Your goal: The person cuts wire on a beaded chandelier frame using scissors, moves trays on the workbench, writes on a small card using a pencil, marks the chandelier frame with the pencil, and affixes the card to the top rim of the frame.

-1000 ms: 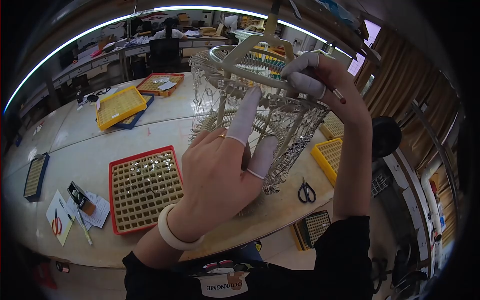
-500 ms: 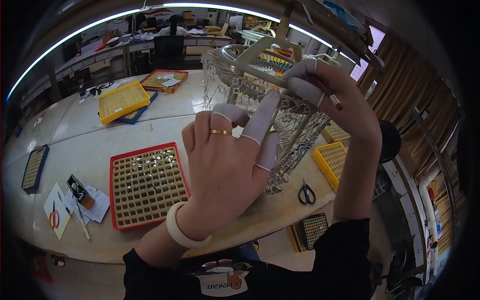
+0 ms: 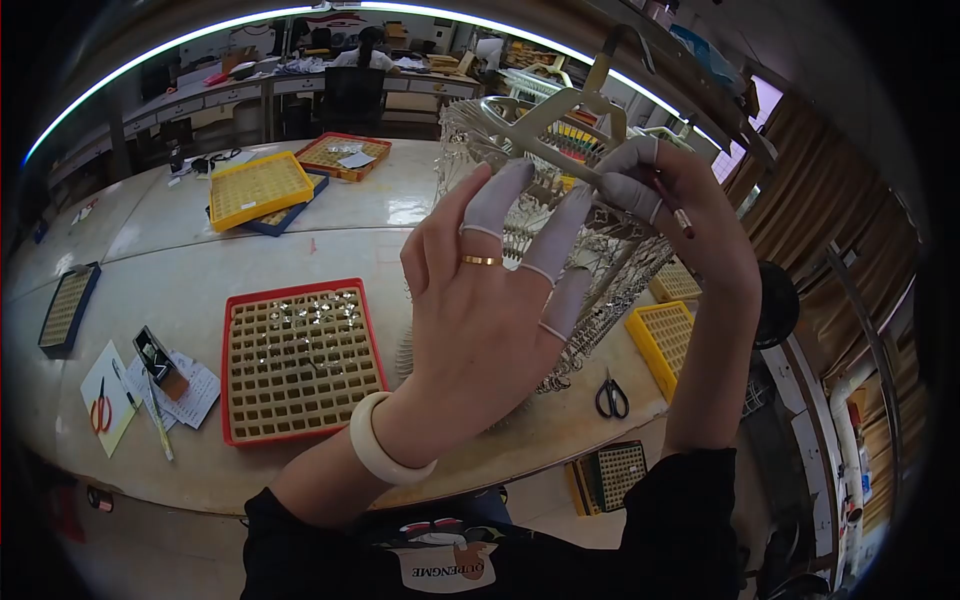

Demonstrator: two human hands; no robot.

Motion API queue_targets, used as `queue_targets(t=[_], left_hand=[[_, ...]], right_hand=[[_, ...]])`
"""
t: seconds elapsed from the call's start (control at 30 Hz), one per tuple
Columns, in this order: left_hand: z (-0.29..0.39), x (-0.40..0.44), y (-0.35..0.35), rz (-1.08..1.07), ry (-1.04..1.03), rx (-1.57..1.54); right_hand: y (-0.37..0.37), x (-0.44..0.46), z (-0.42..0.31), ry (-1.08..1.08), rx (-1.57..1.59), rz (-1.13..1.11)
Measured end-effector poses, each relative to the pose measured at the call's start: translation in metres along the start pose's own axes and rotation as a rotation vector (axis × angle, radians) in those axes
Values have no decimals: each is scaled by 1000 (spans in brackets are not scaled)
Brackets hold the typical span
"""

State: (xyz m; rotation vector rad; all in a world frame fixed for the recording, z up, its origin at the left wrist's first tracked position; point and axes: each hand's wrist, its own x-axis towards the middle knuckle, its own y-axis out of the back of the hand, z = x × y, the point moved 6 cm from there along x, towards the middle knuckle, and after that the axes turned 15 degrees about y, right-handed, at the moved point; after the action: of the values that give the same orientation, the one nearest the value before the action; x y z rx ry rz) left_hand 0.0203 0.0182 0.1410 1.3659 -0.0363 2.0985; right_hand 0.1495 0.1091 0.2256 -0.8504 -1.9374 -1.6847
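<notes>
A pale rack frame [image 3: 545, 125] with a hook on top stands tilted before me, hung all round with many small shiny metal pieces [image 3: 610, 290]. My left hand [image 3: 485, 290], with white finger covers, a gold ring and a pale bracelet, has its fingers spread against the rack's near side; nothing is visibly gripped in it. My right hand [image 3: 670, 185], also in finger covers, is closed on the rack's rim at the upper right. A thin dark red stick [image 3: 675, 210] pokes out from the same hand.
On the table [image 3: 330, 245] lie a red tray [image 3: 300, 375] with shiny pieces, yellow trays [image 3: 262, 188] [image 3: 665, 340], a blue tray [image 3: 70, 310], black scissors [image 3: 611, 398], orange scissors [image 3: 101, 410] and papers. A person [image 3: 366, 55] sits at the far desk.
My left hand has moved up and right along the rack, its fingers more spread. My right hand keeps hold of the rim. The view has shifted, and the rack appears further right.
</notes>
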Motion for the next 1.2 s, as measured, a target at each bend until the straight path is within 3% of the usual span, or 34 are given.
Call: queue_targets(t=[0.37, 0.5, 0.57, 0.67, 0.8, 0.97, 1.03, 1.2], left_hand=[[7, -13, -1, 57, -69, -211], [13, -19, -5, -54, -75, -363], [17, -22, -6, -98, -86, -406], [25, -25, -10, -160, -108, -434], [33, -28, -14, -187, -143, -423], [38, -33, -19, -207, -207, -298], [40, -31, -8, -17, -244, -188], [28, -27, -4, 17, -129, -193]], right_hand=[[16, -11, 1, 76, -40, -61], [25, -22, -3, 60, 46, -27], [30, -33, 8, -123, 67, -22], [35, -39, 8, -93, 33, 4], [40, -48, 11, -150, 146, 45], [52, -53, 9, -39, 125, -20], [54, -56, 12, -49, 151, -15], [58, -60, 18, -46, 211, -30]])
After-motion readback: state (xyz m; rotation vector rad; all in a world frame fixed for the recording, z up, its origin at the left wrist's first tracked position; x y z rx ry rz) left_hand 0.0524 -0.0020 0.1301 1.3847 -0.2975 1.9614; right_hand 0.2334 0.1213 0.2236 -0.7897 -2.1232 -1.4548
